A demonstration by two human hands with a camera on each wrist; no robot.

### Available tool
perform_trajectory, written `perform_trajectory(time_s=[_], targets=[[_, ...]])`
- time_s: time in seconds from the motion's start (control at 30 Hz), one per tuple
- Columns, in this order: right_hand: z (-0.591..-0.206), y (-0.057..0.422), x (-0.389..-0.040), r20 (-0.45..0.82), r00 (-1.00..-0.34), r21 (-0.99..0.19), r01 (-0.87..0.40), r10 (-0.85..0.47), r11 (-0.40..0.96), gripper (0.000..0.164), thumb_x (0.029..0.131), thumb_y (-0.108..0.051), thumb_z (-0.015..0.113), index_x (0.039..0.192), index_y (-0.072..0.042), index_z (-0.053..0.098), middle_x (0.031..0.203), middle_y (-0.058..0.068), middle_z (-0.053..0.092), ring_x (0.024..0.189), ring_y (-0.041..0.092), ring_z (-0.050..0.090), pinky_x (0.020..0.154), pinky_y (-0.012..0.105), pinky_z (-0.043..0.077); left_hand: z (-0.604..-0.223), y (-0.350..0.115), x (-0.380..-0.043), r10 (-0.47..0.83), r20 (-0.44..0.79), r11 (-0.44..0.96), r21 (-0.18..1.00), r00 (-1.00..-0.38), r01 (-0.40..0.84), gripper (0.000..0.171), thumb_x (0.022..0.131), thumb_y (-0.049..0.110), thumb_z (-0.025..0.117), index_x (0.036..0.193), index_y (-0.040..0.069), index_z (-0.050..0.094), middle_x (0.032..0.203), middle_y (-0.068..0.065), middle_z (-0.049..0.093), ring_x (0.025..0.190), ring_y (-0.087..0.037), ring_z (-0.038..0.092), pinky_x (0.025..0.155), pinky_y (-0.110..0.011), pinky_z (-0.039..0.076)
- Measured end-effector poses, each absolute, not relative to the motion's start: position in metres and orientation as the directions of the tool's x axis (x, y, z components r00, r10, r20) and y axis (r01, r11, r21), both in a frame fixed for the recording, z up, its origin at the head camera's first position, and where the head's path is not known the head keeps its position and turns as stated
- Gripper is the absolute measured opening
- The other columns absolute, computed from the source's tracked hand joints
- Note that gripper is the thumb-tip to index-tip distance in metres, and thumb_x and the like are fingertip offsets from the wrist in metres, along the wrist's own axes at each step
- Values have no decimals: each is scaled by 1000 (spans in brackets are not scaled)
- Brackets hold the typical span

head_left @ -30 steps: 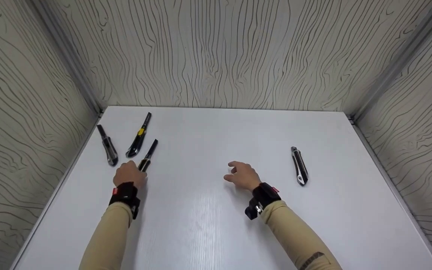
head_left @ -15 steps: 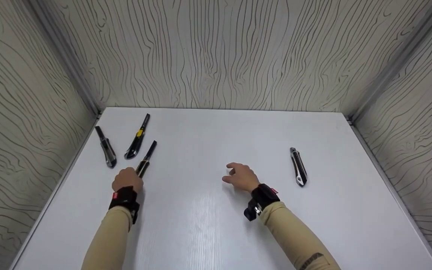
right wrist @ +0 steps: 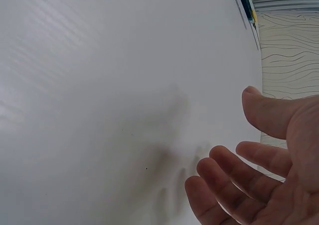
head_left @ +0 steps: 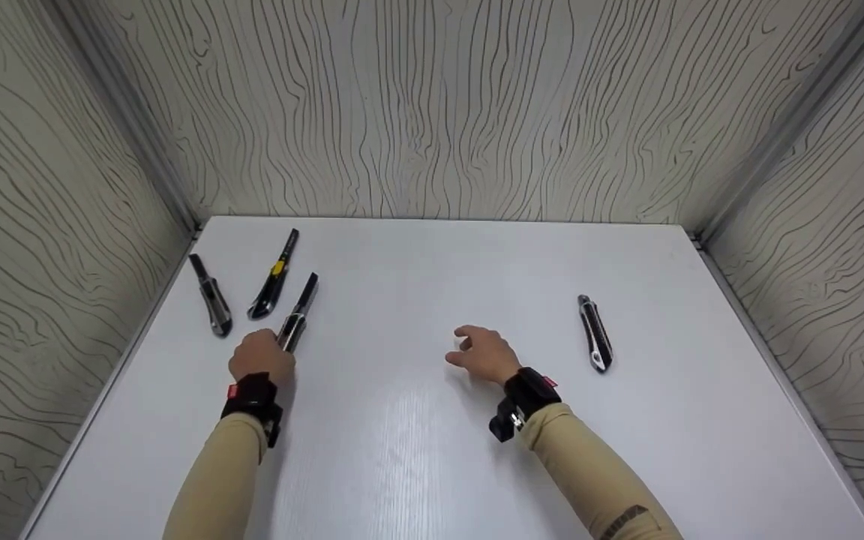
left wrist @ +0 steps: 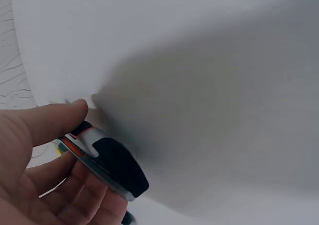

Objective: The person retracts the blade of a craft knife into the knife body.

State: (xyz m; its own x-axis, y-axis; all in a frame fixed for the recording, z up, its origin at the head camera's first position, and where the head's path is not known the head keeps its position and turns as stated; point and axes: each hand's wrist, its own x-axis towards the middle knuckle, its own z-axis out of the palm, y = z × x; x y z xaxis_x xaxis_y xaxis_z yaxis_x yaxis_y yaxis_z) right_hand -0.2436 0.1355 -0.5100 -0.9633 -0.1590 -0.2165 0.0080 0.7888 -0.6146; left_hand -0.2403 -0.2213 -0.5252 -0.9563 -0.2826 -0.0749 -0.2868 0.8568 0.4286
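My left hand (head_left: 262, 356) grips a utility knife (head_left: 294, 322) between thumb and fingers, its dark blade end pointing toward the back of the table. In the left wrist view the knife's rounded dark butt end (left wrist: 122, 168) sticks out past the fingers, with a grey body and orange trim; the palm hides the rest. My right hand (head_left: 484, 355) hovers over the table with relaxed, slightly bent fingers and nothing in them. Fingers (right wrist: 232, 190) and thumb stand apart in the right wrist view.
Beyond the left hand lie a grey utility knife (head_left: 211, 296) and a black one with a yellow slider (head_left: 274, 276). Another utility knife (head_left: 595, 334) lies to the right of the right hand. Wood-patterned walls (head_left: 432, 112) enclose the white table (head_left: 402, 450) at back and sides.
My left hand first draws back slightly with the knife, then shifts a little forward and right, showing more of the knife's body. The right hand stays in place.
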Motion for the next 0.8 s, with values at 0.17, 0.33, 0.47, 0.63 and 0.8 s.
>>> perform_trajectory(time_s=[0.17, 0.33, 0.47, 0.63, 0.8], targets=[[-509, 138, -243, -212, -964, -614, 4, -160, 789, 51, 89, -30, 70, 133, -7, 57, 116, 14, 68, 106, 30, 64, 93, 47, 51, -520, -208, -245, -258, -25, 852, 466, -966, -239, 15, 83, 16, 64, 78, 2, 61, 67, -8, 57, 59, -23, 51, 47, -32, 36], [-510, 139, -244, -192, -967, -619, -14, -169, 785, 50, 88, -29, 70, 131, -6, 58, 113, 14, 70, 102, 30, 66, 91, 46, 52, -515, -189, -248, -226, 16, 854, 485, -974, -190, 19, 83, 21, 66, 79, 2, 64, 67, -8, 60, 57, -22, 52, 47, -32, 37], [-510, 141, -244, -181, -968, -618, -27, -175, 786, 49, 89, -30, 69, 130, -5, 59, 111, 14, 70, 101, 29, 66, 90, 46, 52, -514, -174, -249, -201, 42, 852, 501, -979, -154, 14, 80, 17, 67, 80, 3, 66, 68, -7, 61, 58, -22, 53, 47, -32, 38], [-508, 143, -241, -162, -970, -627, -39, -179, 778, 48, 89, -30, 69, 128, -3, 60, 110, 15, 71, 103, 31, 66, 91, 46, 52, -511, -152, -247, -183, 58, 835, 536, -981, -124, 11, 77, 15, 68, 82, 5, 67, 71, -7, 63, 61, -23, 56, 50, -33, 41], [-510, 144, -240, -143, -974, -631, -46, -174, 774, 45, 89, -29, 68, 125, -2, 61, 107, 14, 71, 101, 31, 66, 90, 46, 52, -505, -129, -244, -154, 58, 831, 548, -986, -97, 14, 76, 15, 71, 85, 4, 69, 73, -6, 64, 63, -22, 57, 53, -32, 41]])
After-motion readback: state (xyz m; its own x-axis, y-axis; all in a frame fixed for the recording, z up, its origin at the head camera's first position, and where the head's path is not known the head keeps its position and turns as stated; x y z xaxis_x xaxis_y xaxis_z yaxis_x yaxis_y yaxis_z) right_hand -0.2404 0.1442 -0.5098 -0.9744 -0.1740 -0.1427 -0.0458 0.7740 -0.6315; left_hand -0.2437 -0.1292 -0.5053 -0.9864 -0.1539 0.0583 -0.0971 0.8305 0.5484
